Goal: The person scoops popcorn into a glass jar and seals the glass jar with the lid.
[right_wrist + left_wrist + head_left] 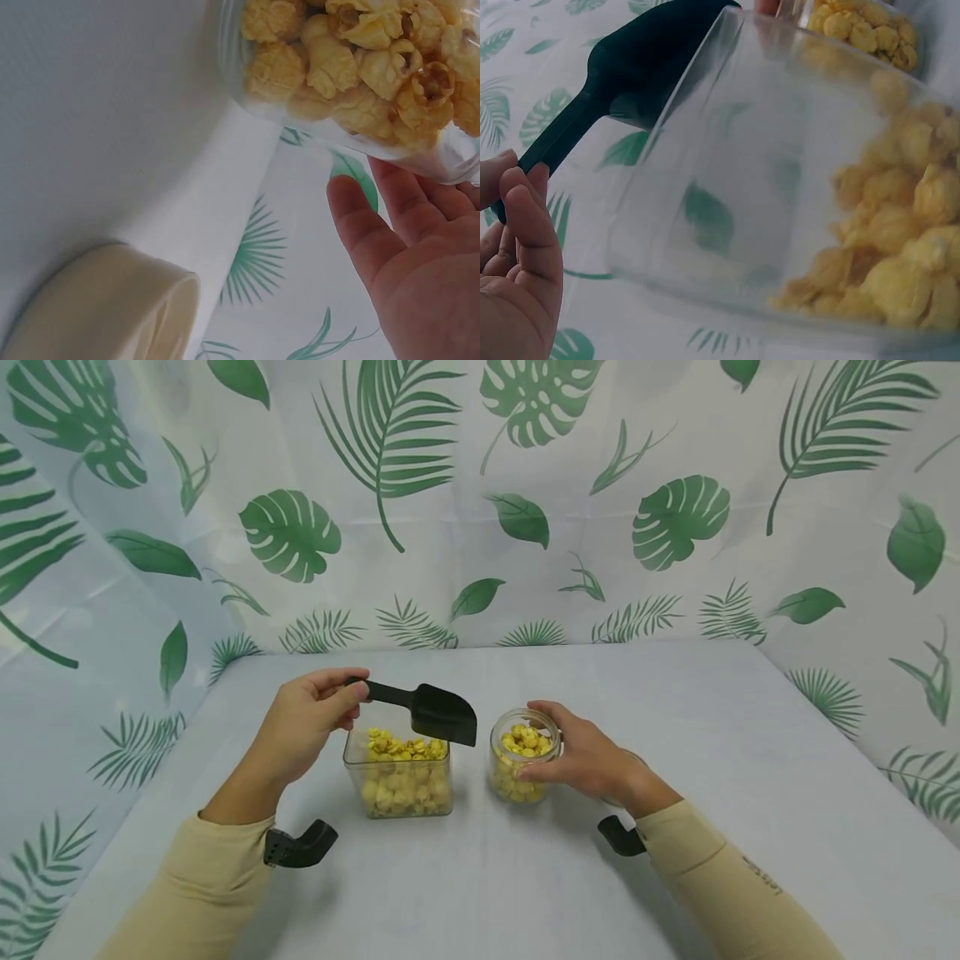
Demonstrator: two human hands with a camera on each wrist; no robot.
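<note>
My left hand (pixel 303 722) pinches the handle end of a black scoop (pixel 444 717) between thumb and fingers. The scoop's blade hangs above the right part of a clear rectangular container (pixel 408 814), pointing right; I see no popcorn on it. Yellow popcorn (pixel 900 277) lies in that container, heaped to one side in the left wrist view. To its right stands a round clear jar (pixel 517 781), filled with popcorn to near its open mouth. With thumb and fingers on opposite sides, my right hand (pixel 588 756) holds the jar close to its rim.
A round cream-coloured piece, like a lid (pixel 105 307), lies on the table by the right wrist, mostly hidden by it in the head view. The white table (pixel 465 893) meets a leaf-patterned cloth (pixel 570 543) behind.
</note>
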